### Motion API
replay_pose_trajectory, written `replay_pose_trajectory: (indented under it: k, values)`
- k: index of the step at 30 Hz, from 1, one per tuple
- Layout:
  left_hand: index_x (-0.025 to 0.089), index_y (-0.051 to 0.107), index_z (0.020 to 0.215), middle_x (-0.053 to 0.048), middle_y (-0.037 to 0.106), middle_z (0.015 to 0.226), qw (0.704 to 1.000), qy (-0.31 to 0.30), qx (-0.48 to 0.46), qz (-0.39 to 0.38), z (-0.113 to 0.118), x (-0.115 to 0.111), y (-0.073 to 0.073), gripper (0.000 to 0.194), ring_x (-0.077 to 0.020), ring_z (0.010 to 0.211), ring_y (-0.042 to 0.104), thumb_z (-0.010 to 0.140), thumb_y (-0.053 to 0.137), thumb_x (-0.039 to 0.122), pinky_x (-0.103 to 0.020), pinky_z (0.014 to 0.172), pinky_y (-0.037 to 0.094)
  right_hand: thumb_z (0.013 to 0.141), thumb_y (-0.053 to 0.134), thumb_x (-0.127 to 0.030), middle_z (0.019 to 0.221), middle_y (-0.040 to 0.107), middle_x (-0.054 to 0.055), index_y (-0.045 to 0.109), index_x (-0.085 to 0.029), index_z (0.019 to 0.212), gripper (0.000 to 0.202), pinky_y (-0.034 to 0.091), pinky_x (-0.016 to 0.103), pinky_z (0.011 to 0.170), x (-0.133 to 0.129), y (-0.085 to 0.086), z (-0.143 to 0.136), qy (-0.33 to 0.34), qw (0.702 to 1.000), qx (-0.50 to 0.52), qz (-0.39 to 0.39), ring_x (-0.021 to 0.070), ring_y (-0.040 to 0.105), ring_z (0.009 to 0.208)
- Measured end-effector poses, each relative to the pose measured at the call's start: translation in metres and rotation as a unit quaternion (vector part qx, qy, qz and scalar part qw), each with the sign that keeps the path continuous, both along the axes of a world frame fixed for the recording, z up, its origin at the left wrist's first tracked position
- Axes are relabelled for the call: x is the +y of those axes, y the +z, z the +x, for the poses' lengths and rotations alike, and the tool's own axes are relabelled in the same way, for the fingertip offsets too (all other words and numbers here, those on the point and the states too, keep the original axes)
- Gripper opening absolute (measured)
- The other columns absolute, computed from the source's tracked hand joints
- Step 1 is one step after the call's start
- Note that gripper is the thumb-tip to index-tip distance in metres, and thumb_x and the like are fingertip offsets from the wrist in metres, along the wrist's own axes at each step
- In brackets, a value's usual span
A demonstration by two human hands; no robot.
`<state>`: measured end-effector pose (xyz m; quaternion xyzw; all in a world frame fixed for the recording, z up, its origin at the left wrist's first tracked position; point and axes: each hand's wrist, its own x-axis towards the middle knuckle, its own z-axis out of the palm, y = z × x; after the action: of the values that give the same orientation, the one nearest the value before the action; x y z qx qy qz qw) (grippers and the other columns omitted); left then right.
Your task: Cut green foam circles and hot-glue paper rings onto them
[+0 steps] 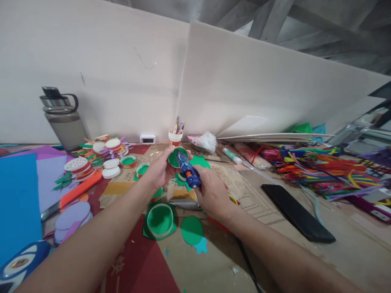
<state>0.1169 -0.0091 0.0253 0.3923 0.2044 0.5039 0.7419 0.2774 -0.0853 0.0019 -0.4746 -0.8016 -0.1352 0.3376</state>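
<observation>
The left hand (165, 171) holds up a shallow green-lined round tub (173, 160) over the middle of the bench (220, 266), toward its back edge; its grip is curled around the tub's side, with the open mouth facing the person. The right hand (214, 191) has its grip wrapped around a blue hot glue gun (191, 174), whose nozzle points into that mouth; whether the tip touches the lining cannot be told.

Nearer the front edge, just below the hands, a white-rimmed ring (148, 223) rests on a green sheet, and a flat green disc (192, 230) lies just beside it to the right. A black cord (247, 258) runs toward the front edge.

Along the back edge stand a small white digital clock (148, 139) and a paper cup of pens (175, 141); a water bottle (65, 126) stands near the back left corner. A black smartphone (297, 212) lies right of the hands, and a heap of coloured pipe cleaners (324, 169) covers part of the right end.
</observation>
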Motion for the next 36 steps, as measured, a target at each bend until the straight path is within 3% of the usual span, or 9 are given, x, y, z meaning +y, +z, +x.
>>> replay_pose_trajectory:
  k: [20,30,36]
  values:
    - [0.011,0.068,0.100,-0.013,0.073,0.099,1.000,-0.001,0.004,-0.004,0.0010,-0.0024,0.0007,0.031,-0.0226,0.092,0.069,0.090,0.048,0.032,-0.031,0.072,0.056,0.078,0.047,-0.014,0.099,0.065,0.011,0.049,-0.016,0.121,0.043,0.047,0.039,0.076,0.0001,0.0012,0.0002,-0.019,1.000,-0.005,0.007,0.0267,0.059,0.089]
    - [0.009,0.067,0.101,-0.014,0.073,0.094,1.000,-0.003,0.016,-0.006,0.0024,-0.0043,0.0024,0.031,-0.0221,0.084,0.070,0.088,0.050,0.032,-0.027,0.062,0.055,0.083,0.044,-0.014,0.102,0.065,0.013,0.046,-0.013,0.126,0.043,0.046,0.039,0.080,-0.0015,-0.0004,-0.0015,0.014,0.999,-0.030,-0.007,0.0264,0.058,0.091]
    - [0.010,0.067,0.101,-0.013,0.073,0.097,1.000,-0.003,0.012,0.001,0.0013,-0.0027,0.0017,0.031,-0.0222,0.088,0.069,0.089,0.050,0.033,-0.029,0.067,0.056,0.080,0.046,-0.014,0.101,0.064,0.015,0.049,-0.012,0.123,0.043,0.046,0.040,0.077,0.0002,-0.0002,0.0002,0.010,1.000,-0.013,-0.011,0.0280,0.058,0.089]
